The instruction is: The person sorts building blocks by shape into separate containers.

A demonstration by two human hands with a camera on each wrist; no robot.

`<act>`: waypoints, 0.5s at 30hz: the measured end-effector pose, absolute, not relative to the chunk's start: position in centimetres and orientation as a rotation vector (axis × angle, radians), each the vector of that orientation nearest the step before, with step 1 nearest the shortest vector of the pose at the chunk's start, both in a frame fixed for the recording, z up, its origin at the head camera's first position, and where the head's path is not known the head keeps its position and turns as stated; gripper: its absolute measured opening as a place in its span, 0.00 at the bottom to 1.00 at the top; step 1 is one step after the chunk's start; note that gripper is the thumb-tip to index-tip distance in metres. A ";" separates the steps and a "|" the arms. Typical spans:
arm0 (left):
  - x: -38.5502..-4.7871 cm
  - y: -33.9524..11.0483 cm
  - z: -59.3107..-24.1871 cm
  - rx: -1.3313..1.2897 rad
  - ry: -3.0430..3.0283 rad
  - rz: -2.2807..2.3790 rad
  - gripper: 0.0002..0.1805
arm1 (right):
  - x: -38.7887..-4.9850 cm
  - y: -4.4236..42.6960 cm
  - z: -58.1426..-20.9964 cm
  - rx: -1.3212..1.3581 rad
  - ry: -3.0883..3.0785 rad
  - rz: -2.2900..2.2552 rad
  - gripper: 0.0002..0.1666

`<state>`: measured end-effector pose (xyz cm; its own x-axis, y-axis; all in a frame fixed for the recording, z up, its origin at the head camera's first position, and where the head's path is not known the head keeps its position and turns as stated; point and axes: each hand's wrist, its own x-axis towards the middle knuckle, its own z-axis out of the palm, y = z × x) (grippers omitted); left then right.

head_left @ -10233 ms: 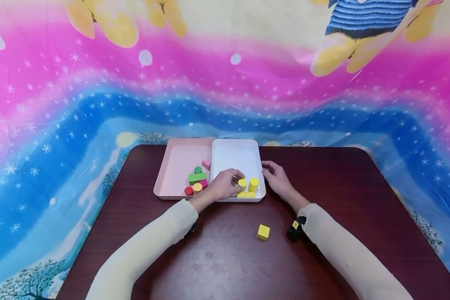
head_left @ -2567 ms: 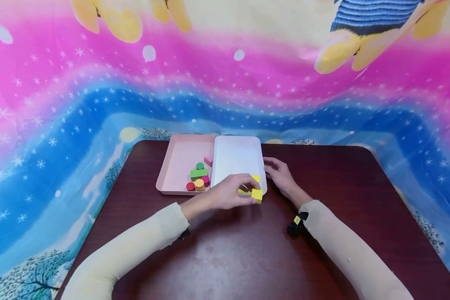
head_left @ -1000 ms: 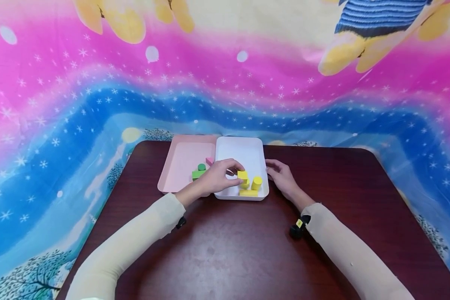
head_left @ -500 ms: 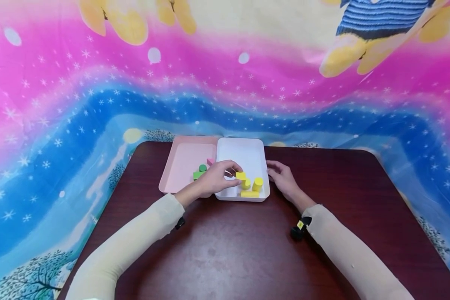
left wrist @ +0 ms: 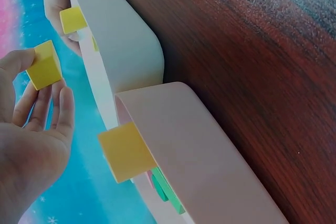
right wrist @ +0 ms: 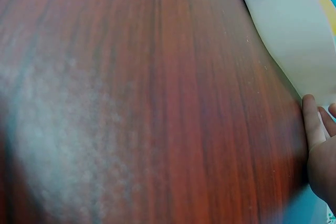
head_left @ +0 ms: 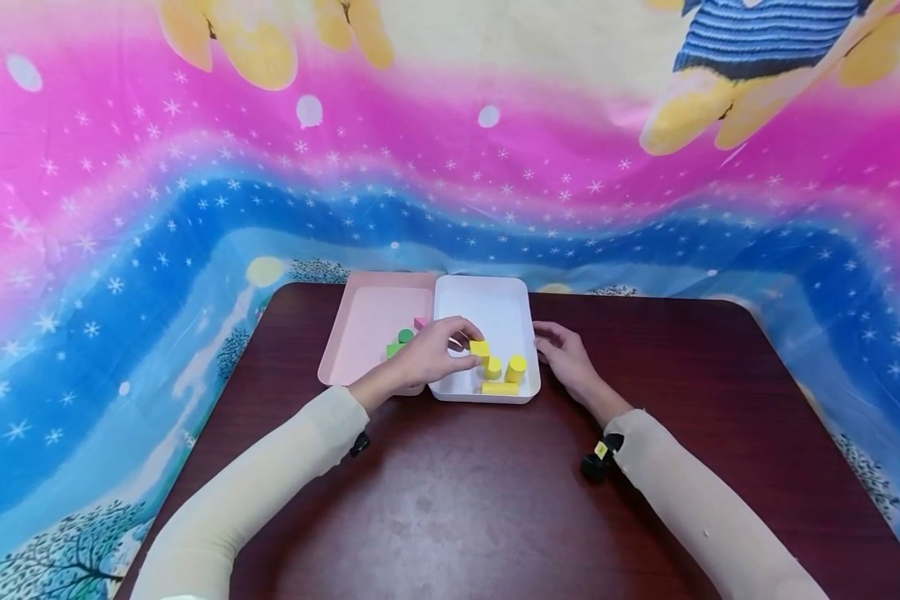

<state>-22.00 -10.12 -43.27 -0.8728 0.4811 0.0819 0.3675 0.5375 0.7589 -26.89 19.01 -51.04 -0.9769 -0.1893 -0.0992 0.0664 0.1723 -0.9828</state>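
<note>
In the head view, my left hand (head_left: 431, 358) pinches a yellow cube (head_left: 479, 348) between thumb and fingertips over the white tray (head_left: 480, 287). The left wrist view shows that cube (left wrist: 45, 65) tilted, with the other fingers (left wrist: 65, 111) loosely extended below. Two yellow cylinders stand in the tray, a shorter one (head_left: 492, 367) and a taller one (head_left: 516, 368). A yellow bar (head_left: 499, 388) lies along the near wall. My right hand (head_left: 570, 354) touches the tray's right outer wall with relaxed fingers; the right wrist view shows its fingertips (right wrist: 310, 103) against that wall.
A pink tray (head_left: 375, 279) adjoins the white one on the left. It holds a green cylinder (head_left: 406, 336), a green block (head_left: 393, 351) and a pink piece (head_left: 420, 322); my left forearm hides others. Dark wood table (head_left: 435, 500) extends in front, with a patterned cloth behind.
The yellow cube lay on the table ten seconds ago. Since then my left hand has picked it up and brought it over the white tray, lately drifting slightly left. My right hand stays by the tray.
</note>
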 end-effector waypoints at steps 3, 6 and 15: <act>-22.2 -10.1 -43.4 0.736 2.646 1.263 0.18 | -26.8 19.0 -51.1 -0.140 2.261 -1.904 0.26; -22.4 -10.0 -43.5 0.740 2.653 1.282 0.17 | -26.7 19.0 -51.2 -0.162 2.267 -1.917 0.26; -23.2 -9.4 -43.6 0.698 2.685 1.286 0.19 | -26.7 19.0 -51.3 -0.160 2.279 -1.920 0.25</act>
